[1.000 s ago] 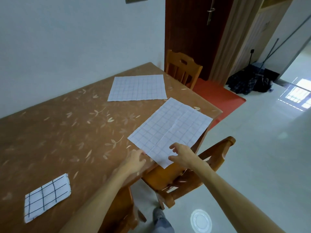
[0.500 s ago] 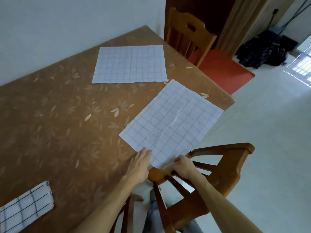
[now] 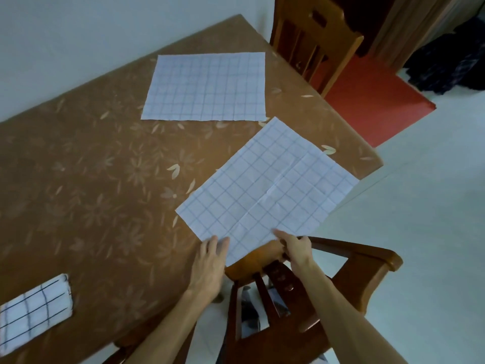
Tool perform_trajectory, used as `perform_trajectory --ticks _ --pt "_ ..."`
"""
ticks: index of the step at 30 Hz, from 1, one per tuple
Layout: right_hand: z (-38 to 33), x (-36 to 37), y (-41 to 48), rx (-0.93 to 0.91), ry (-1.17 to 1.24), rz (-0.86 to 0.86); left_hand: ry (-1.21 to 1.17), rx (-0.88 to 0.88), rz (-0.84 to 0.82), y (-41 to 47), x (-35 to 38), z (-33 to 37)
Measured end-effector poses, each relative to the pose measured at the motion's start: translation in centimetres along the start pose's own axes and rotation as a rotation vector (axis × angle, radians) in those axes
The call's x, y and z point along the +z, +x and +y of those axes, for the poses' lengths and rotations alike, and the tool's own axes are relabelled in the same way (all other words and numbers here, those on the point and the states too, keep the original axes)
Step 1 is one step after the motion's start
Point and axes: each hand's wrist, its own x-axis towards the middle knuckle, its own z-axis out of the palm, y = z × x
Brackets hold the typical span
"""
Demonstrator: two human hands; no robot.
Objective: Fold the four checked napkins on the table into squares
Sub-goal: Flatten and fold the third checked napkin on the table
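Observation:
A large checked napkin (image 3: 267, 190) lies unfolded and skewed on the brown table (image 3: 91, 179), its near corner overhanging the table edge above a chair back. My left hand (image 3: 211, 258) rests flat with straight fingers on the napkin's near left edge. My right hand (image 3: 296, 248) pinches the overhanging near edge, one digit on top and the curled fingers beneath. A second unfolded checked napkin (image 3: 207, 86) lies flat farther back. A smaller folded napkin (image 3: 31, 308) with dark lines sits at the near left.
A wooden chair (image 3: 354, 274) stands right under my hands against the table's near edge. Another chair (image 3: 315, 35) stands at the far end. A red mat (image 3: 372, 101) and dark cloth (image 3: 451, 67) lie on the pale floor to the right.
My view has tilted down and closer. My right hand went from lying on the napkin to pinching its near edge; my left hand's fingers slid onto the napkin.

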Motion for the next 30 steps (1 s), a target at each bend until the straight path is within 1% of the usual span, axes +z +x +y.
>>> perform_trajectory --ticks 2,4,6,8,10,12,14,16,19,22,24,26,28,30 --pt "-2.0 -1.0 -2.2 -0.011 0.004 -0.046 0.006 -0.017 0.004 0.6 0.3 0.3" --pt "-3.1 -1.6 -3.6 -0.055 -0.028 -0.044 0.007 -0.038 0.016 1.1 0.1 0.9" --pt "-3.6 -2.1 -4.3 -0.144 -0.126 -0.049 0.022 -0.043 0.023 1.3 -0.1 1.3" --pt "-4.3 -2.4 -5.0 -0.194 -0.212 -0.068 0.024 -0.049 0.004 1.4 -0.3 1.5" --pt "-5.2 -2.4 -5.7 -0.226 -0.256 -0.174 -0.025 -0.075 0.012 1.6 -0.6 1.6" --pt "-5.4 -1.9 -5.5 -0.239 -0.362 -0.268 -0.079 -0.082 0.040 1.8 -0.9 1.4" --pt "-5.0 -1.2 -4.9 -0.278 -0.455 -0.324 -0.110 -0.074 0.038 2.0 -1.2 1.0" --pt "-6.1 -0.1 -6.5 -0.316 -0.486 -0.353 -0.092 -0.076 0.032 2.0 -1.7 0.7" --pt "-7.6 2.0 -8.4 -0.345 -0.512 -0.391 -0.120 -0.103 0.096 1.4 -2.5 0.0" --pt "-8.8 4.4 -9.7 -0.401 -0.585 -0.403 -0.200 -0.087 0.221 -0.2 -3.0 -2.2" --pt "-9.5 6.1 -10.4 -0.411 -0.558 -0.489 -0.271 -0.047 0.268 -1.9 -3.2 -3.7" --pt "-10.1 7.8 -11.4 -0.413 -0.555 -0.584 -0.318 -0.037 0.273 -3.6 -3.3 -5.0" --pt "-10.5 9.4 -12.7 -0.419 -0.545 -0.683 -0.306 -0.079 0.268 -5.0 -2.9 -6.6" --pt "-10.5 10.8 -13.7 -0.406 -0.510 -0.768 -0.302 -0.114 0.301 -6.3 -2.3 -8.3"
